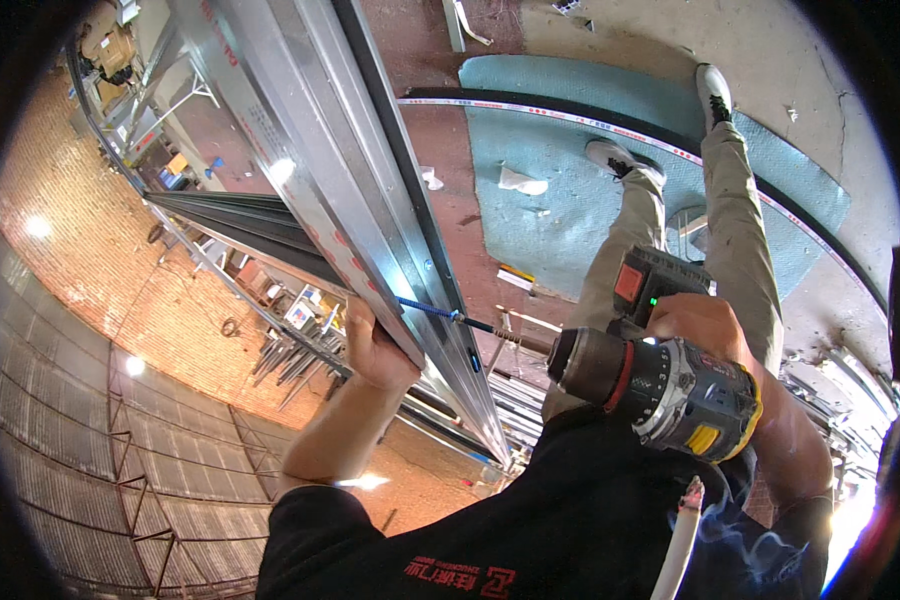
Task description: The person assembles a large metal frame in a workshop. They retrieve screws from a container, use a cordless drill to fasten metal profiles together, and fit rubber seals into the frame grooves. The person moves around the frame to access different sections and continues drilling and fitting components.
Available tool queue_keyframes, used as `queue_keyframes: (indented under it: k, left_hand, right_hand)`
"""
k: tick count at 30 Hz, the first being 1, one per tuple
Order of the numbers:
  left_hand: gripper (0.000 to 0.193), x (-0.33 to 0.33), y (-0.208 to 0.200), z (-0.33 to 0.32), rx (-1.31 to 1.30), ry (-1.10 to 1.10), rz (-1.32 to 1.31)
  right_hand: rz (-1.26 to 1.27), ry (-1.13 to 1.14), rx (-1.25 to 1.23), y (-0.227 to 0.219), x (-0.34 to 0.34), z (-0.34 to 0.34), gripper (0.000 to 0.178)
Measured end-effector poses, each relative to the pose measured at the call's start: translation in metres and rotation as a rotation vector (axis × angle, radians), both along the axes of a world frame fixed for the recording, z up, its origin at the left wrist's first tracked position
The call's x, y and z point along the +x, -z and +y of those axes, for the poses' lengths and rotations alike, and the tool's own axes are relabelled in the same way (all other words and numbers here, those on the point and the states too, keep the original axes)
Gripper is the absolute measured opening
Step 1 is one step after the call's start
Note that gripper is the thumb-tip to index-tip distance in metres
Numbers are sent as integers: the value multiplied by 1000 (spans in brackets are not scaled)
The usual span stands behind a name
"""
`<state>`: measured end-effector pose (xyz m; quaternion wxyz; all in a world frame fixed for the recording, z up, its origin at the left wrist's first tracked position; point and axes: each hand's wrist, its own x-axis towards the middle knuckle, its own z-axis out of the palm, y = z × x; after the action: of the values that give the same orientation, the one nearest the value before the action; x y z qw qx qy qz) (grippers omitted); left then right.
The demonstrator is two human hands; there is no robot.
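Note:
My right hand [705, 325] is closed around the grip of a dark cordless drill [695, 390] with a red ring, a yellow patch and a small green light. From its chuck a long thin bit [490, 328] reaches left to a blue threaded piece, seemingly a screw [425, 307]. That piece's far end meets a long silver metal profile [340, 150] with a dark edge. My left hand [375, 350] grips the profile's lower edge, its fingers partly hidden behind the metal. Whether the bit is turning, I cannot tell.
A smoking cigarette [682, 540] sticks up close below the drill. Dark profiles [255, 225] cross behind the silver one. On the floor lie a teal mat [530, 130], a curved dark strip [570, 112] and white scraps. Metal lengths [305, 350] are piled by the brick wall [80, 210].

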<state>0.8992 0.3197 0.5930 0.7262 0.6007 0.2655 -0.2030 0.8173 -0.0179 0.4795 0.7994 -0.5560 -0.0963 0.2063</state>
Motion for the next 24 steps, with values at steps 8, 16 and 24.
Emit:
queue_keyframes:
  k: [8,16,24]
  left_hand:
    - [68,9,-1,-6,-409,187,61]
    - [61,13,-1,7,-123,383,-20]
    - [54,-43,17,70,61,533,48]
  right_hand:
    - [133,-156,-38,-1,12,-8,24]
    - [80,-146,-88,-7,18,-11,26]
    - [-69,-206,-139,10,11,-22,23]
